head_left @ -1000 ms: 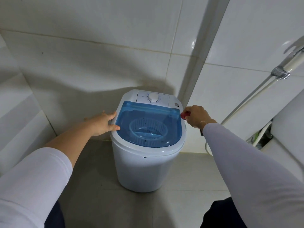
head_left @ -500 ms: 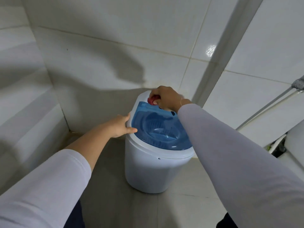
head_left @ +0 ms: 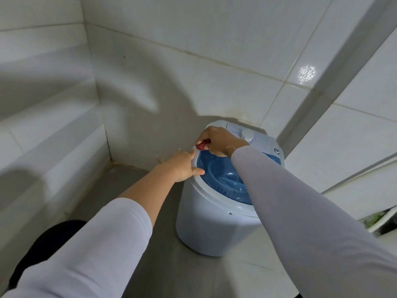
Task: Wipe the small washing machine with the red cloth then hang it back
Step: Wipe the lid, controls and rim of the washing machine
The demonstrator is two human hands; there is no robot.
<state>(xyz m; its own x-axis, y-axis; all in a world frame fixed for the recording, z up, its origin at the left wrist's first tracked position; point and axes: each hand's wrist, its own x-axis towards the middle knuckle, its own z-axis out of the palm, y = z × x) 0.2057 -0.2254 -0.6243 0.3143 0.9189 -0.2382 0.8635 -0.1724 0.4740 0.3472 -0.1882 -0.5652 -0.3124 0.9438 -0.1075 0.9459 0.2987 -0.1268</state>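
Note:
A small white washing machine [head_left: 206,229] with a blue see-through lid [head_left: 223,179] and a white dial [head_left: 247,135] stands on the floor in a tiled corner. My right hand [head_left: 217,140] is shut on the red cloth [head_left: 203,145], a small bunch of which shows under the fingers, pressed on the rim at the machine's back left. My left hand [head_left: 180,164] rests flat against the left rim, thumb on the lid's edge, holding nothing. My right forearm hides much of the lid.
White tiled walls close in behind and to the left; a tiled ledge [head_left: 53,147] runs along the left wall. A white pipe and dark clutter [head_left: 380,220] sit at the right edge. Grey floor tiles [head_left: 163,265] lie in front of the machine.
My right hand has swept the red cloth from the machine's right side across the back to the back-left rim. The left hand stays on the left rim. The view has shifted left.

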